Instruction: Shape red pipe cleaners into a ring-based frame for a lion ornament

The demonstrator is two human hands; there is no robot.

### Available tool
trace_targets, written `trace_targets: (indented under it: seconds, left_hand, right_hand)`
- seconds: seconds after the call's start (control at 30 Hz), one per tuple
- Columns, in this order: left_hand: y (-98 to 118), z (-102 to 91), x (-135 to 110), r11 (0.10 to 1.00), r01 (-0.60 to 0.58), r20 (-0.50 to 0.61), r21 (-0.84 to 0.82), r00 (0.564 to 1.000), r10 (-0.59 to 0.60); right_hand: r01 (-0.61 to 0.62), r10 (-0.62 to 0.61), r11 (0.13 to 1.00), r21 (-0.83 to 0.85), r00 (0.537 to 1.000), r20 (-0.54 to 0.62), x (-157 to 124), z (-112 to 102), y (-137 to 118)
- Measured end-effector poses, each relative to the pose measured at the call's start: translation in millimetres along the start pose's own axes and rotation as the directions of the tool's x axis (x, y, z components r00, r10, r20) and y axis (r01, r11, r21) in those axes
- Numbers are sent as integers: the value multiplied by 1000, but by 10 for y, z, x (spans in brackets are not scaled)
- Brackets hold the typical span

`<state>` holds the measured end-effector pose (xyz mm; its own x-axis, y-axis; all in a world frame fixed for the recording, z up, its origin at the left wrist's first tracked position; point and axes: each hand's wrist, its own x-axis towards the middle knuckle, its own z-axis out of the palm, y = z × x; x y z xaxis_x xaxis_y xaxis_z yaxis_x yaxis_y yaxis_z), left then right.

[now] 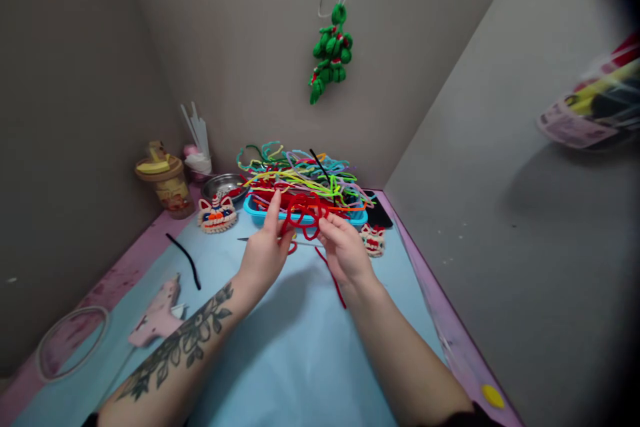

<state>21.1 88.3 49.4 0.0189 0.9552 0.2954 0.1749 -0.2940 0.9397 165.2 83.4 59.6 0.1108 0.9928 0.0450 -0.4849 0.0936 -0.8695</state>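
Between my two hands, above the table, I hold a red pipe cleaner shape (305, 210) bent into several loops like a flower. My left hand (265, 250) pinches its left side, with the index finger pointing up. My right hand (345, 247) grips its right side between thumb and fingers. Under my hands lies a loose red pipe cleaner (333, 278), partly hidden by my right hand. Just behind the shape stands a blue tray (255, 213) heaped with pipe cleaners (300, 173) of many colours.
A pink glue gun (157, 317) and a black pipe cleaner (185, 261) lie at left. Two animal-face pieces (217, 215) flank the tray, near a metal bowl (225, 185), a lidded cup (167, 183) and a phone (380, 212). A green ornament (331, 53) hangs behind.
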Motion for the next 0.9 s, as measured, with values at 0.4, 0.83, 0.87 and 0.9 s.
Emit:
trace_targets:
  seconds: [0.4, 0.83, 0.87, 0.9]
  left_hand:
    - [23, -143, 176, 749, 383, 395, -540, 902, -176]
    - [3, -184, 240, 550, 561, 431, -619, 828, -359]
    - [1, -186, 239, 533, 580, 465, -616, 814, -348]
    - [-2, -188, 239, 514, 597, 492, -616, 801, -340]
  right_hand:
    - [-18, 22, 997, -70, 998, 58, -59, 52, -39]
    - [335, -290, 754, -565, 941, 172, -14, -85, -14]
    - [351, -287, 747, -564, 936, 202, -20, -83, -22]
    - [364, -287, 739, -567, 932, 223, -25, -81, -30]
